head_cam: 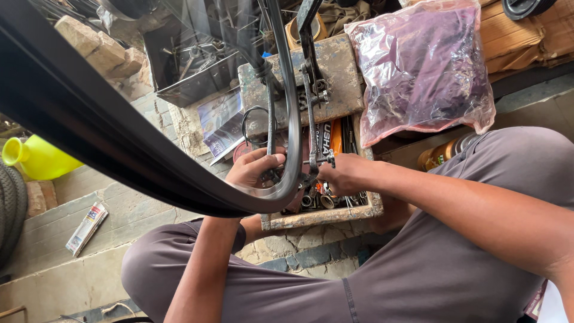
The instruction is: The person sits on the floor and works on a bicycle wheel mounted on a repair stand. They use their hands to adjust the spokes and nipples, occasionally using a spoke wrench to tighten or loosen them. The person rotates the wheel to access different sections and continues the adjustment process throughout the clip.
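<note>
A black bicycle mudguard (119,143) sweeps from the top left down to the middle, ending in a curved grey tip. My left hand (254,169) grips the parts just behind that tip, fingers wrapped around a thin stay. My right hand (341,174) is closed on a small metal bolt or tool (323,160) at the foot of a metal bicycle bracket (311,90) that runs up the frame. What exactly lies in the right palm is hidden.
Below the hands stands a worn wooden toolbox (326,216) with sockets and tools. A clear plastic bag with purple contents (421,66) lies at the upper right. A yellow jug (36,157), bricks (101,51), a metal tray of tools (191,66) and a small packet (86,227) are on the left.
</note>
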Demonstrator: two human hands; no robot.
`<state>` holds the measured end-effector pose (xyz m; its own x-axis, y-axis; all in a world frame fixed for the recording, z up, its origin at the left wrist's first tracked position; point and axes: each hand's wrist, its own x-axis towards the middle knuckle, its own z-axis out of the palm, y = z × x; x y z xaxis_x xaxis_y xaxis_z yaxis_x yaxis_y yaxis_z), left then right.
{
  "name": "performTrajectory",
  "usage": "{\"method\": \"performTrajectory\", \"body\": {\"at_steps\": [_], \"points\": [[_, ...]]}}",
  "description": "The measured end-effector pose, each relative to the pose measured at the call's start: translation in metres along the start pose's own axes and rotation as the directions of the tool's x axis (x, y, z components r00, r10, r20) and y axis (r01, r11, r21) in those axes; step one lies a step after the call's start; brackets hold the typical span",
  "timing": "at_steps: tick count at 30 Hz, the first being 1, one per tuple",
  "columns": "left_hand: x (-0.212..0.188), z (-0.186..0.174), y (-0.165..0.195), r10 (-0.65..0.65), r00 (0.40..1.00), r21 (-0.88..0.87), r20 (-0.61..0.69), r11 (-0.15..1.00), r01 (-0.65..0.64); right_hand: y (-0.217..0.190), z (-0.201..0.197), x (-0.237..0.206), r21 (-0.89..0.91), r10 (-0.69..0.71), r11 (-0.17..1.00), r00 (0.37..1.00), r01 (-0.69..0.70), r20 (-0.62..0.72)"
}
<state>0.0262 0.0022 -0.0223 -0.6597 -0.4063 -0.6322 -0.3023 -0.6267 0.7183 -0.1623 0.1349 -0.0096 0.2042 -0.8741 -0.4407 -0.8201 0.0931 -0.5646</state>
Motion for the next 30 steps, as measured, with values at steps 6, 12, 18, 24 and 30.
{"method": "performTrajectory", "body": {"at_steps": [6,12,18,24,30], "points": [[0.0016,-0.0001,-0.0025,0.01,1.0,-0.061,0.015,0.998,-0.009,0.0014,0.0013,0.0011,-0.053,-0.018,0.998,1.0,0.017,-0.004],[0.0038,-0.0027,-0.0042,0.006,0.999,-0.062,0.034,0.998,-0.004,0.002,0.0018,0.0016,-0.057,-0.034,0.998,0.999,0.034,-0.001],[0.0017,-0.0021,-0.0025,0.004,0.999,-0.063,0.041,0.998,-0.002,0.0009,0.0005,0.0019,-0.079,-0.039,0.996,0.999,0.042,0.035],[-0.0009,0.0006,0.001,-0.01,1.0,-0.008,0.019,1.0,0.01,0.0018,-0.001,-0.0007,-0.009,0.003,1.0,1.0,-0.003,0.013],[-0.0003,0.001,-0.0011,0.007,1.0,0.019,0.007,1.0,-0.007,0.0049,0.0003,-0.0006,0.032,-0.019,0.999,0.997,0.021,-0.076]]}}
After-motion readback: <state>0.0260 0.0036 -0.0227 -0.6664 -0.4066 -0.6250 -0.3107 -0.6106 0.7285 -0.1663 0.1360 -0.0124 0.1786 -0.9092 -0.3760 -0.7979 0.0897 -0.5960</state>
